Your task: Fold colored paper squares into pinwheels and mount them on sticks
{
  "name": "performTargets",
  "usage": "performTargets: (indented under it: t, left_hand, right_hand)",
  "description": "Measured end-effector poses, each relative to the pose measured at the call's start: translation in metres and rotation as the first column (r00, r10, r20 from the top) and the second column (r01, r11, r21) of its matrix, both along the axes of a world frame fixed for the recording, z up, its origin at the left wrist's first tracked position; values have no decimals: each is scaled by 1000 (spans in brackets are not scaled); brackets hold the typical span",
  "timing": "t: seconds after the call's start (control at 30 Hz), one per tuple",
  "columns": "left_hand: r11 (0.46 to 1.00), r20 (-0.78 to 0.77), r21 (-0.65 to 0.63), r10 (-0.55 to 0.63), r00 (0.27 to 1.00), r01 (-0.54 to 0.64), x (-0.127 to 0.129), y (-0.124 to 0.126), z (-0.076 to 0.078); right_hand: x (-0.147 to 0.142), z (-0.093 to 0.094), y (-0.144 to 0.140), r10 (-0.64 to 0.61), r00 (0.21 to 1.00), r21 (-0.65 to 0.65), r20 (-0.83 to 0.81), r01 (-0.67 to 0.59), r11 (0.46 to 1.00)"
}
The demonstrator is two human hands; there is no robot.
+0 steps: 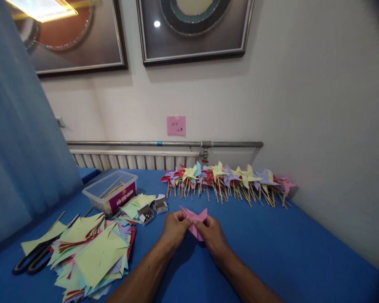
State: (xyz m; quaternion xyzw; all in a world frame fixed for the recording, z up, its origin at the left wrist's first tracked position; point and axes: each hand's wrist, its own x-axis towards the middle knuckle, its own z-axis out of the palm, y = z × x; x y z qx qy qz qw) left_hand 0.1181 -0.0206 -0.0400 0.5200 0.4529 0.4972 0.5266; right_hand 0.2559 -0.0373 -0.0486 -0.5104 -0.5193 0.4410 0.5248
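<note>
The person's left hand (176, 229) and right hand (213, 235) are each pinching the pink folded-paper piece (197, 221), thumbs drawn close to the fingers. The piece is lying directly between the hands, neither being nearer; it is spreading crosswise, two points facing away from the person and one facing toward the person, with no clear long axis showing.

Just beyond the left hand, two small open pale cardboard boxes (142, 219) are standing, the nearer containing small metallic pieces. Farther left, a clear rectangular plastic tub (93, 197) is holding slim wooden sticks; its purple label (124, 197) is bearing pale characters, not legible. Multicoloured paper sheets (101, 252) and dark-handled scissors (33, 261) are lying left of the left hand. Beyond both hands, multicoloured paper pinwheels on sticks (219, 176) are lying in a row. Above, a pink wall note (176, 126) is showing handwriting, apparently "252"; its second line is unclear.
</note>
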Motion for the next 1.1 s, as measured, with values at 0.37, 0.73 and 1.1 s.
performTargets:
  t: [0.37, 0.73, 1.1]
  left_hand:
    - [996, 153, -89, -11, 988, 24, 1, -9, 13]
    - [999, -86, -27, 16, 996, -18, -6, -3, 13]
    - [957, -975, 223, 216, -59, -187, -97, 0, 56]
  right_hand:
    - [-3, 3, -3, -13, 998, 12, -59, 14, 1000]
    - [0, 2, -1, -55, 998, 15, -11, 55, 998]
    - [6, -1, 0, -72, 997, -17, 23, 72, 997]
